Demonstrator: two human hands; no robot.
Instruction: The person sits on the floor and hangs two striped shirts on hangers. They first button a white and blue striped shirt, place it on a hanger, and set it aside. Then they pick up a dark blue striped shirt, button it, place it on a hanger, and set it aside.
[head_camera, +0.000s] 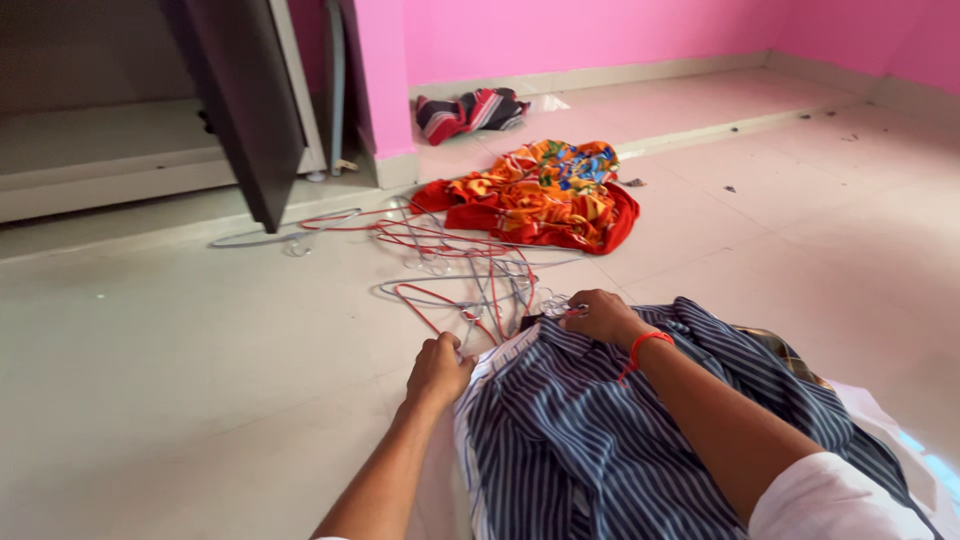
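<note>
A dark blue striped shirt (580, 430) lies spread on the tiled floor in front of me. My left hand (437, 370) is closed on the shirt's left shoulder edge. My right hand (598, 316), with a red thread around the wrist, grips the collar area, right by the hook of a wire hanger. A tangle of red and grey wire hangers (455, 270) lies on the floor just beyond both hands.
A crumpled orange and red patterned cloth (550, 195) lies past the hangers. A striped dark cloth (470, 110) sits by the pink wall (560, 35). An open dark wardrobe door (245, 110) stands at the far left. More fabric (790, 355) lies under the shirt at right.
</note>
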